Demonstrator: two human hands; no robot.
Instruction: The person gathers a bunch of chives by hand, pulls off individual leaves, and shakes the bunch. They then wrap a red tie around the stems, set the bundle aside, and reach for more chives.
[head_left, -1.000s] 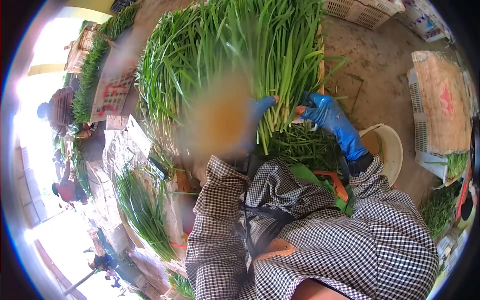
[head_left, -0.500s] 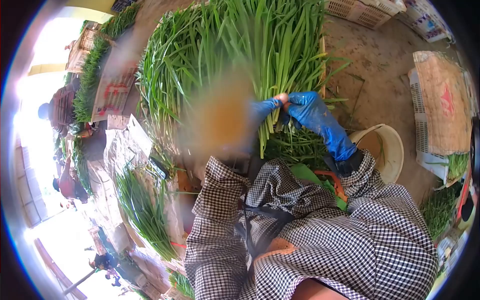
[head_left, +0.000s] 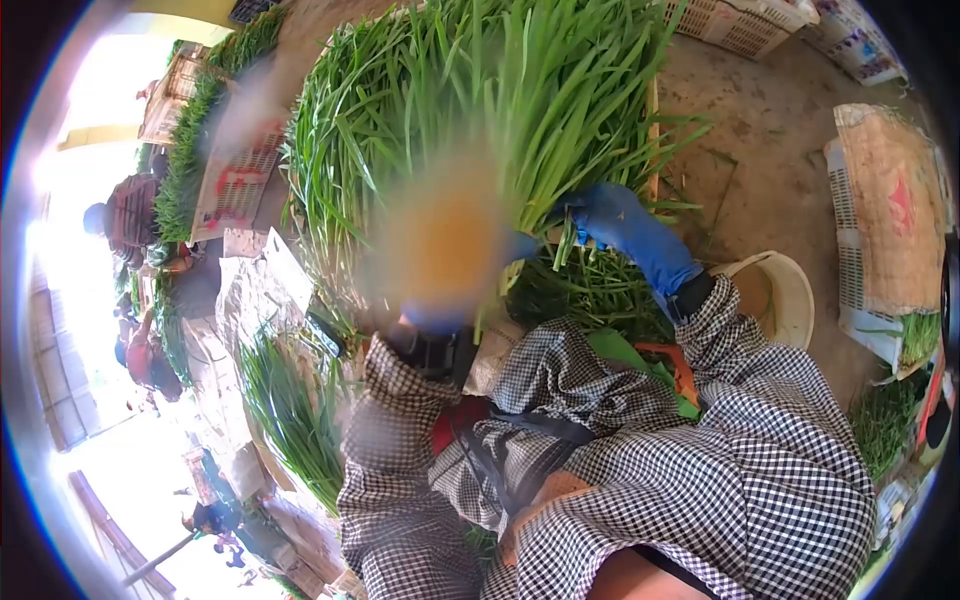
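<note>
Long green leaves with pale stems, like garlic greens (head_left: 560,130), stand densely packed in front of me. My right hand (head_left: 603,218), in a blue glove, is closed at the stem end of a bunch on the right side; a few cut ends stick out below the fingers. My left hand (head_left: 520,246), also gloved in blue, is mostly hidden behind a blurred brown smudge on the lens, so its fingers do not show. Below the hands lie loose darker leaves (head_left: 590,290).
A pale bucket (head_left: 790,300) stands right of my sleeve. Further right is a white crate (head_left: 850,235) with a brown sack (head_left: 890,210) over it. Another bundle of greens (head_left: 290,415) lies at left. A person (head_left: 133,215) is at far left beside a crate (head_left: 235,180) of greens.
My hands were close together at the bunch and are now further apart, the left lower and to the left. The stem ends have risen, and the bunch leans more to the right.
</note>
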